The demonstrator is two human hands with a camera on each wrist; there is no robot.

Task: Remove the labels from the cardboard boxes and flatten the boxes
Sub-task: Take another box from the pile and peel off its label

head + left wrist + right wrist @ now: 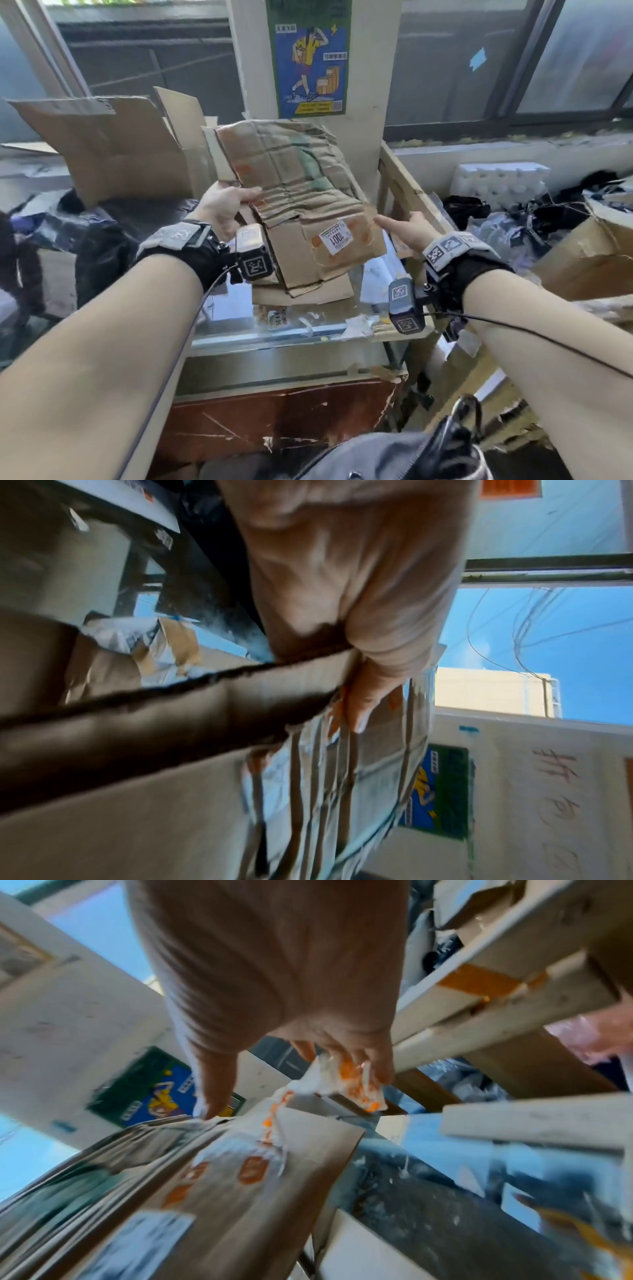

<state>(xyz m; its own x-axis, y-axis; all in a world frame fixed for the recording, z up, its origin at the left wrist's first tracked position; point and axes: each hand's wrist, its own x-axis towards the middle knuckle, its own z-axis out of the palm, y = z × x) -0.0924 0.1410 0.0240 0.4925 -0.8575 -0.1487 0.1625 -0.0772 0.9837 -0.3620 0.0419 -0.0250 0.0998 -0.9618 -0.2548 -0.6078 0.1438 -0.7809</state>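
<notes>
My left hand (227, 209) grips the flattened cardboard box (298, 192) mid-air above the surface (291, 337), right hand (308, 1031) pinching a torn label scrap (346, 1081) at its corner w/ the 1001 label (336, 238) left on; it'll prob shred if yanked.

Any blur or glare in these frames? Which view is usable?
Head: sharp, daylit, wide-angle bending at the edges; the label on the box reads clearly. Left wrist: motion blur, cardboard edge dark against bright sky. Right wrist: heavy smear; the paper scrap in the right hand is still discernible.
</notes>
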